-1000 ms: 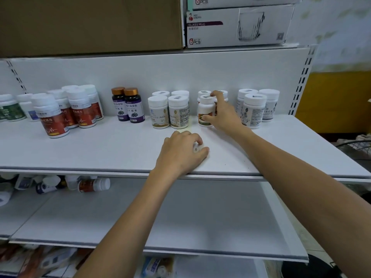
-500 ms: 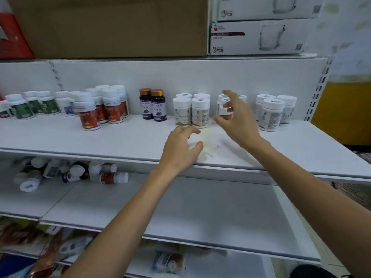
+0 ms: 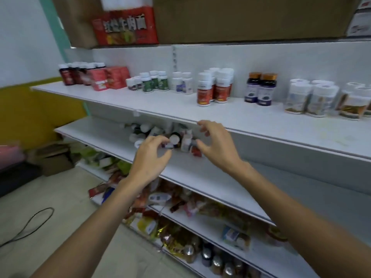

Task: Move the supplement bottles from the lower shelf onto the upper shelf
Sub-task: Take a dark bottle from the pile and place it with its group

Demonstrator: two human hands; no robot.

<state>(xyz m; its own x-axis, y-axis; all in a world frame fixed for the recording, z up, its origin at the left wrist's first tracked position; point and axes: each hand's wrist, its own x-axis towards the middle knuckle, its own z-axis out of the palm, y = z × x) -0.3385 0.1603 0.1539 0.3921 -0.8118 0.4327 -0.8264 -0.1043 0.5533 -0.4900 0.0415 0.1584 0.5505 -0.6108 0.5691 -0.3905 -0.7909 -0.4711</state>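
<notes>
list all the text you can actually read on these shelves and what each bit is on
"红烧牛肉面": big white characters on the red box on the top shelf; motion-blurred, so only a likely reading.
Labels of the standing bottles on the upper shelf: too blurred to read.
Labels of the tipped bottles on the lower shelf: too blurred to read.
Print on the white box at top right: unreadable.

A small retail shop, seen at its display racking.
Supplement bottles [image 3: 203,91] stand grouped by brand on the white upper shelf [image 3: 220,115], packaged snacks [image 3: 152,225] crowd the lowest tiers, and cardboard cartons [image 3: 241,19] sit on top.
</notes>
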